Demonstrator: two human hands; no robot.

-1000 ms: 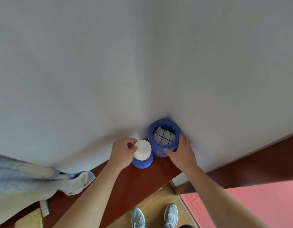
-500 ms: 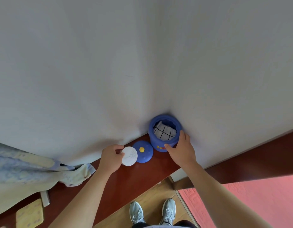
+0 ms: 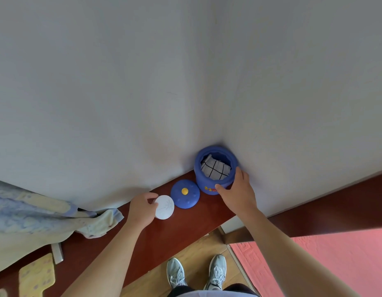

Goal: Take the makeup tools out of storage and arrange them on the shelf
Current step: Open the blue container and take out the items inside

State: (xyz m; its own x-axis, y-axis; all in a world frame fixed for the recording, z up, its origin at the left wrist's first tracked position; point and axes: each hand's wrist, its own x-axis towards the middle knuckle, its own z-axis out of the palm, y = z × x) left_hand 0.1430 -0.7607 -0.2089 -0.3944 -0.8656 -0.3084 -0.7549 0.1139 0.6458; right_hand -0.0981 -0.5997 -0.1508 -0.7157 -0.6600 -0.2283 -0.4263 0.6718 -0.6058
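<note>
A blue round storage pot (image 3: 209,185) stands open on the dark red shelf (image 3: 181,230), tucked into the wall corner. Inside it lies a white cloth pouch with a black grid (image 3: 215,169). My right hand (image 3: 237,189) grips the pot's near side, thumb and fingers curled round it. The pot's blue lid (image 3: 185,194) with a yellow knob lies on the shelf just left of the pot. Left of the lid, my left hand (image 3: 143,207) pinches a white round compact (image 3: 164,207) by its edge, low over or on the shelf.
A pale blue and cream cloth (image 3: 46,217) lies on the shelf's left part. Yellow patterned pads (image 3: 37,275) sit at the lower left. White walls close the shelf behind. Below are a wooden floor, my grey shoes (image 3: 196,273) and a pink mat (image 3: 335,254).
My left hand has carried the white compact from above the blue lid leftward and down beside the lid. The lid is now uncovered. My right hand has stayed on the pot.
</note>
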